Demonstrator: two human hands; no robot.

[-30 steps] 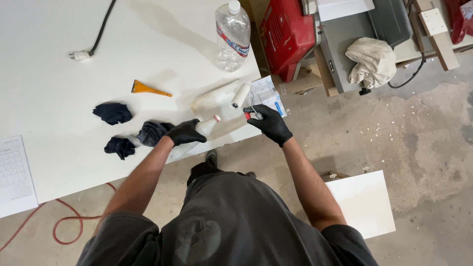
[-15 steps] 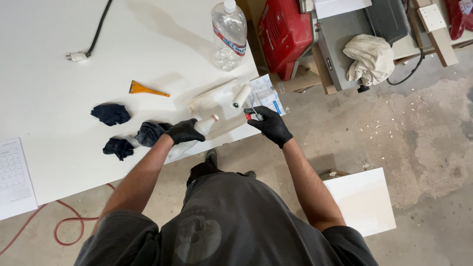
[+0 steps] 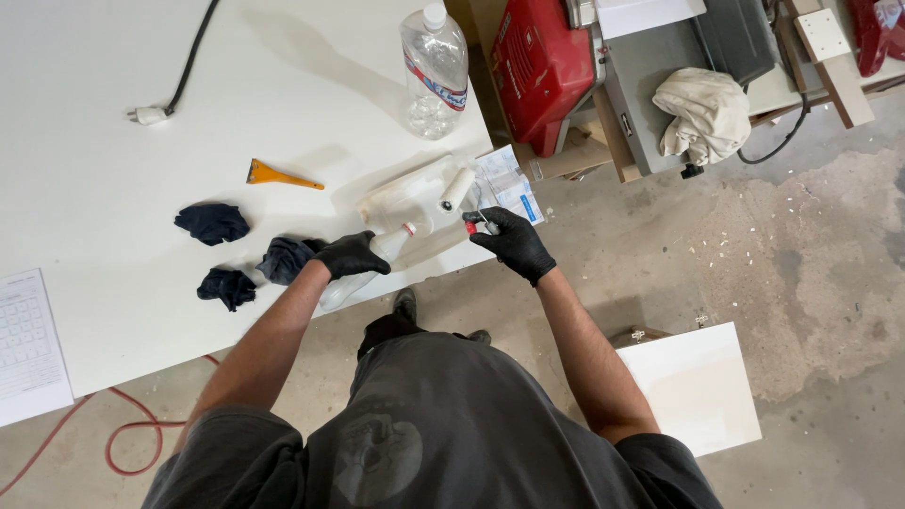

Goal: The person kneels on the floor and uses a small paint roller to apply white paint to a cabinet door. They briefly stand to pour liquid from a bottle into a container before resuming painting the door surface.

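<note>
Beside dark rags (image 3: 283,259), left hand (image 3: 351,254) fingers clamp a squeeze bottle (image 3: 363,273); right hand (image 3: 511,243) fingers pinch its red cap (image 3: 470,227).

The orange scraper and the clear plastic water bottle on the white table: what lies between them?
Nothing: in the head view, only bare white table separates the orange wedge-shaped scraper from the clear plastic water bottle.

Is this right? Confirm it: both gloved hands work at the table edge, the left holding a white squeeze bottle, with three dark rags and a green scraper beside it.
Not quite. In the head view the scraper is orange, not green. The rest holds: left hand holds the squeeze bottle, right hand alongside, three dark rags.
</note>
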